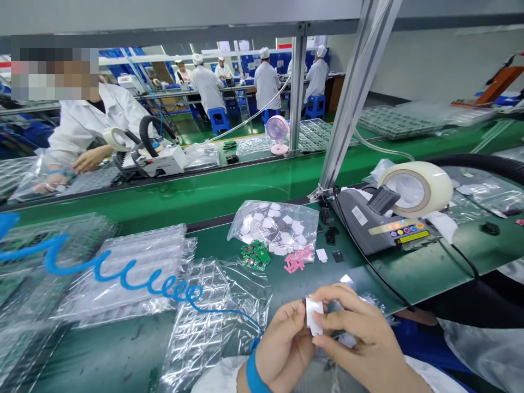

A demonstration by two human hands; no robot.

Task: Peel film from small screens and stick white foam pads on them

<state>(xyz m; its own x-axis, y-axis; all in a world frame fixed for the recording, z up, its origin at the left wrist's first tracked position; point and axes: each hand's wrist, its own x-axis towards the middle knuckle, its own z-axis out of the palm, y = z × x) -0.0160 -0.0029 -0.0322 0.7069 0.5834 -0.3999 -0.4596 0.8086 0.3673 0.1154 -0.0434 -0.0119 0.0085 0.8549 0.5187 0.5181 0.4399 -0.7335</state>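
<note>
Blue cord (131, 275): I saw its coils cross from the far left toward the blue wrist strap (254, 371).
Left hand (282, 338): its fingers were narrow, the thumb pinching the left edge of the white piece (313, 312).
White piece, handling: I judged it light, thin and fairly stiff, perhaps slippery on its smooth face; how fragile it was, I could not tell. Opposite edges looked the best hold, with gentle pressure.
White piece, place: it was between the two hands, tilted slightly, in front of the tabletop (292, 284), the left thumb to its left and right-hand fingers across its right side.
Right hand (368, 333): its fingers were close about the piece, one near the top edge, one on the face, one by the lower corner.
</note>
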